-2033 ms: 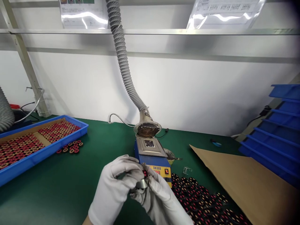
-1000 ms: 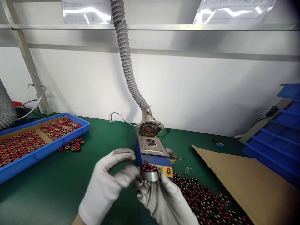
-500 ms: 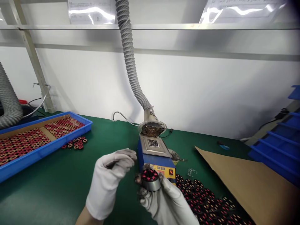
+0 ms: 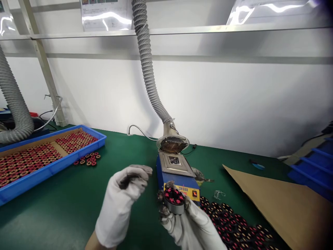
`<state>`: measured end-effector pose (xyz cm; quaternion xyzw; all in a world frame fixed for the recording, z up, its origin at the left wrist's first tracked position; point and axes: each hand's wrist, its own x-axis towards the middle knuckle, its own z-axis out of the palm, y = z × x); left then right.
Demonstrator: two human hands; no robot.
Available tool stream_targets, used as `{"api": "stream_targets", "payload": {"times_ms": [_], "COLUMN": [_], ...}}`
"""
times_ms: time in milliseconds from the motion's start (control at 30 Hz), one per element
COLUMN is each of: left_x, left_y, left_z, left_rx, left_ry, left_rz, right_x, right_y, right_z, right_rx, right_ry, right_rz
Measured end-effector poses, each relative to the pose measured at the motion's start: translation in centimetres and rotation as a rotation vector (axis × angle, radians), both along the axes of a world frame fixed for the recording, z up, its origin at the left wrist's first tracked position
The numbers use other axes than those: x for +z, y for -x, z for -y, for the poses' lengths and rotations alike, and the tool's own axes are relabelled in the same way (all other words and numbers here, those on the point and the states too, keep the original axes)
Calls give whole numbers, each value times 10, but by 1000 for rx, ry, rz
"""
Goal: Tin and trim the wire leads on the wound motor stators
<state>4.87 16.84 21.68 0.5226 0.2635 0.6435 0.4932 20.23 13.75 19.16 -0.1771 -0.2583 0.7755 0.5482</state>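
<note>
My right hand [image 4: 191, 220], in a white glove with dark-stained fingertips, is closed around a grey metal ring [image 4: 174, 208]. Inside the ring sits a round black core with red segments [image 4: 174, 196], facing up. To its left, my left hand [image 4: 127, 194], also gloved, hovers above the green table with half-bent fingers and no visible object in them. Just beyond the right hand stands a blue and yellow solder pot [image 4: 179, 182] with a metal top plate. Many black, red and gold ring-shaped cores [image 4: 234, 222] lie heaped to the right of that hand.
A blue tray [image 4: 52, 170] full of similar cores stands at left, with several loose cores [image 4: 91, 159] beside it. A grey exhaust hose [image 4: 149, 69] hangs over the solder pot. Brown cardboard [image 4: 281, 198] and stacked blue trays [image 4: 312, 170] are at right.
The camera view has turned slightly left, so the surroundings appear shifted to the right. My right hand still holds the metal ring with its core; my left hand has barely moved.
</note>
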Motion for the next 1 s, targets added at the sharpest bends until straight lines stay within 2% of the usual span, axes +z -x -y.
{"api": "stream_targets", "payload": {"times_ms": [100,167,267,367,433,500,533,600,667,700,733,800,900,933,1000], "left_x": [5,8,9,9,9,10,10,8,3,0,-3,-9,-9,-6,1], "left_y": [0,-6,-12,-8,-3,0,-1,-6,-17,-23,-29,-36,-35,-32,-26], "left_z": [0,1,6,12,14,12,10,6,3,2,2,2,1,0,-1], "left_rx": [-125,-202,-81,49,102,113,70,-137,-314,-335,-302,-170,-9,24,22], "left_ry": [118,127,-63,-247,-262,-144,-51,124,204,216,228,239,138,106,140], "left_rz": [-135,-224,-258,-293,-264,-209,-190,-187,-144,-88,-18,120,289,298,178], "right_x": [-2,-5,-11,-15,-16,-17,-18,-21,-24,-25,-26,-26,-23,-21,-20], "right_y": [-1,0,1,4,6,9,10,15,20,23,26,31,35,36,35], "right_z": [0,-2,-8,-17,-20,-20,-18,-13,-8,-6,-5,-3,-2,-2,-2], "right_rx": [-20,-63,-198,-425,-625,-843,-947,-1133,-1246,-1276,-1295,-1348,-1417,-1421,-1402], "right_ry": [-10,-42,-126,-238,-354,-505,-591,-778,-952,-1000,-1006,-919,-756,-731,-728], "right_rz": [33,79,165,282,388,536,627,851,1063,1119,1134,1069,968,954,940]}}
